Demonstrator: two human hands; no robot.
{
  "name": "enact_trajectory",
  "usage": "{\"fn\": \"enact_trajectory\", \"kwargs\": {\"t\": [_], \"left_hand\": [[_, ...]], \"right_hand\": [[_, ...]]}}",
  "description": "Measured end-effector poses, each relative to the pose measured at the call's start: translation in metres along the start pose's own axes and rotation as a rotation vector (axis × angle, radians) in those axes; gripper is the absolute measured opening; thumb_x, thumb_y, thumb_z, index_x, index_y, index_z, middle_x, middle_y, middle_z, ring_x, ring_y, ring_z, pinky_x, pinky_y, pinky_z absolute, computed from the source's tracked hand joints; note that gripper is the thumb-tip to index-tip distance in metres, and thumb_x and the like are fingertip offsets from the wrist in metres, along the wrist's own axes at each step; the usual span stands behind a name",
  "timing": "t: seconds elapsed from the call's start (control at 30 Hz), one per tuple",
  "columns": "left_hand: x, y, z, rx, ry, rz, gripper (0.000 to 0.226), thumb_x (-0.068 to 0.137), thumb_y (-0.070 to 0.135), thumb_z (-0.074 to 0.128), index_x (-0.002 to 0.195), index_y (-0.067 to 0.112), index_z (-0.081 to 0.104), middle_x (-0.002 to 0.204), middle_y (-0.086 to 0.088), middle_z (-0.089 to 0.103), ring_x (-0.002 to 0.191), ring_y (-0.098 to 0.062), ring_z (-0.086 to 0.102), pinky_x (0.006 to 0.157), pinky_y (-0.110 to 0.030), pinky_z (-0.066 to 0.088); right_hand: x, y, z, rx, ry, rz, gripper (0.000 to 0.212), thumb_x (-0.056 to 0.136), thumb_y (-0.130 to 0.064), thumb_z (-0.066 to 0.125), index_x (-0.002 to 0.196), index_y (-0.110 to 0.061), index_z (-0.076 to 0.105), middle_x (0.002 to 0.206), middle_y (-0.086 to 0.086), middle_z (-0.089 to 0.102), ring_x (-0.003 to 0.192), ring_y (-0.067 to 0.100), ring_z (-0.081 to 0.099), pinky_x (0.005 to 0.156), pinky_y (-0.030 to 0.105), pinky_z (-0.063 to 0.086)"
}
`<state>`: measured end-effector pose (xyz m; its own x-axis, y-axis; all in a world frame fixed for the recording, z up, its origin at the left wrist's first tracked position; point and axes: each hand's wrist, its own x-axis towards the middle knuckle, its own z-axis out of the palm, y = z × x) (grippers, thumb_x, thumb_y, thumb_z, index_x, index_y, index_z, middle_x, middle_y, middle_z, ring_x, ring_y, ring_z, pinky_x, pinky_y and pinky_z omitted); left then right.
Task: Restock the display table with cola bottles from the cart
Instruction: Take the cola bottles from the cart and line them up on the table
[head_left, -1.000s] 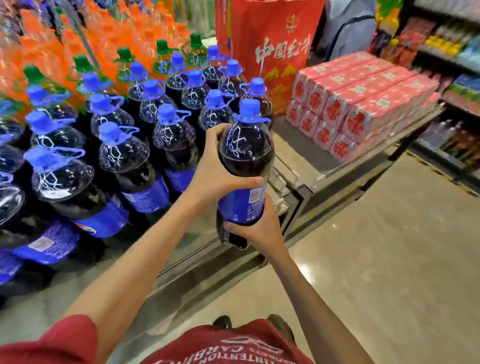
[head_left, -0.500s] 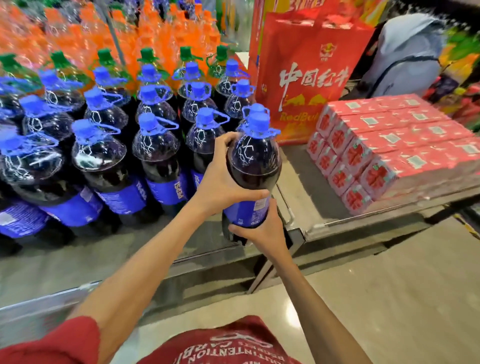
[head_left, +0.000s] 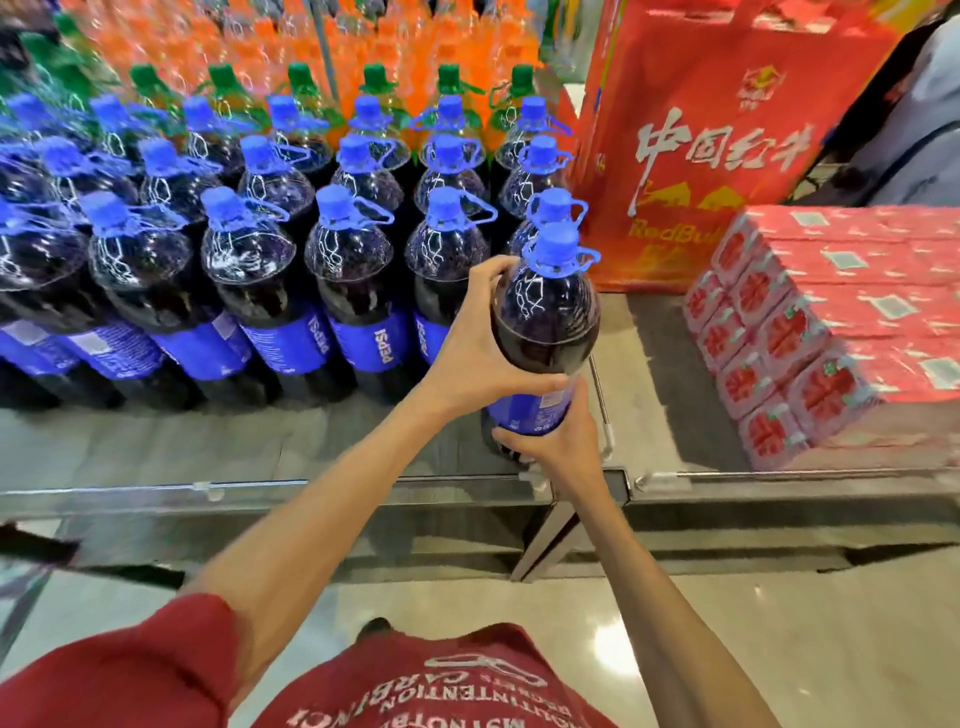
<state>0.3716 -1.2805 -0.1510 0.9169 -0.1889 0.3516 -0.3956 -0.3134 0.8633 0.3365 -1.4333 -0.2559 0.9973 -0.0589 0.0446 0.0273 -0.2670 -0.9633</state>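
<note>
- Most of the display table (head_left: 260, 452) is covered by rows of standing cola bottles (head_left: 343, 291). A bare strip runs along its near edge. The cart is not in view.
- One more bottle, the held cola bottle (head_left: 545, 322), is upright at the right end of the front row, just beside its neighbour and near the table's right rail.
- Compared with a second ago, this bottle has come down and in. Then it hung over the table's corner with its base clear of the edge, and now its lower part is level with the row's labels.
- Its base is hidden behind the lower hand, so it may be on the surface or just above it. Either way I judge this placement almost done, with letting go and fetching another bottle as what remains.
- Above, the left hand (head_left: 467, 353) wraps the bottle's shoulder. Its fingers curl round the far side, its thumb lies across the front, and it is closed firmly on the plastic.
- Below, the right hand (head_left: 556, 441) clasps the label band and the base from the near side, fingers curled under. It appears to carry the weight.
- Neither hand has loosened, and both grasp the same bottle as they did a second ago.
- Smallest, the blue cap (head_left: 558, 244) with its carry loop is untouched.
</note>
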Motion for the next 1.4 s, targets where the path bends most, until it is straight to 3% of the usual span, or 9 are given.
{"fn": "enact_trajectory", "kwargs": {"t": [0.1,0.23,0.47,0.8,1.03,1.23,1.4], "left_hand": [[-0.005,0.0,0.006,-0.007,0.016,-0.031,0.113,0.054,0.019,0.099,0.142,0.02,0.028,0.14,0.004,0.045,0.132,-0.013,0.049,0.112,-0.041,0.043],[-0.013,-0.002,0.013,0.043,0.017,-0.079,0.112,0.054,0.02,0.1,0.141,0.028,0.029,0.137,0.016,0.047,0.129,-0.004,0.051,0.108,-0.038,0.046],[-0.017,-0.01,0.02,0.119,0.043,-0.042,0.113,0.052,0.031,0.099,0.142,0.025,0.031,0.141,0.001,0.043,0.132,-0.017,0.048,0.109,-0.041,0.045],[-0.015,-0.015,0.023,0.155,0.02,-0.038,0.115,0.051,0.035,0.098,0.142,0.029,0.028,0.142,0.002,0.04,0.132,-0.015,0.047,0.106,-0.04,0.047],[-0.015,-0.021,0.022,0.143,-0.01,-0.034,0.118,0.053,0.036,0.099,0.142,0.041,0.021,0.147,0.005,0.034,0.136,-0.007,0.042,0.111,-0.039,0.045],[-0.016,-0.023,0.021,0.138,-0.017,-0.018,0.118,0.053,0.039,0.099,0.144,0.036,0.023,0.147,0.005,0.034,0.137,-0.006,0.041,0.112,-0.035,0.043],[-0.017,-0.021,0.02,0.155,-0.031,-0.053,0.119,0.055,0.042,0.098,0.147,0.034,0.022,0.149,0.012,0.035,0.138,-0.004,0.041,0.111,-0.038,0.045]], "right_hand": [[0.0,0.006,-0.006,0.001,-0.024,-0.014,0.092,0.059,-0.022,0.1,0.132,-0.021,0.043,0.122,-0.009,0.062,0.109,-0.001,0.063,0.084,0.017,0.056],[-0.001,0.015,-0.009,-0.002,-0.04,-0.005,0.095,0.058,-0.025,0.1,0.133,-0.021,0.043,0.123,-0.008,0.063,0.11,0.002,0.063,0.085,0.015,0.054],[0.0,0.025,-0.009,-0.021,-0.052,-0.016,0.098,0.058,-0.029,0.1,0.135,-0.02,0.041,0.125,-0.01,0.061,0.111,-0.002,0.06,0.088,0.015,0.054],[0.002,0.028,-0.012,-0.03,-0.07,-0.029,0.09,0.06,-0.023,0.099,0.128,-0.028,0.04,0.116,-0.024,0.056,0.105,-0.015,0.056,0.08,0.003,0.046],[0.0,0.036,-0.011,-0.022,-0.068,-0.002,0.101,0.059,-0.027,0.099,0.139,-0.018,0.038,0.122,-0.022,0.054,0.11,-0.011,0.056,0.085,0.008,0.048],[0.0,0.041,-0.009,-0.024,-0.061,0.025,0.107,0.057,-0.036,0.1,0.141,-0.023,0.034,0.127,-0.017,0.056,0.116,0.001,0.059,0.097,0.032,0.056],[0.0,0.042,-0.007,-0.03,-0.072,0.042,0.108,0.058,-0.039,0.099,0.142,-0.023,0.033,0.131,-0.013,0.056,0.118,0.002,0.058,0.097,0.033,0.057]]}}
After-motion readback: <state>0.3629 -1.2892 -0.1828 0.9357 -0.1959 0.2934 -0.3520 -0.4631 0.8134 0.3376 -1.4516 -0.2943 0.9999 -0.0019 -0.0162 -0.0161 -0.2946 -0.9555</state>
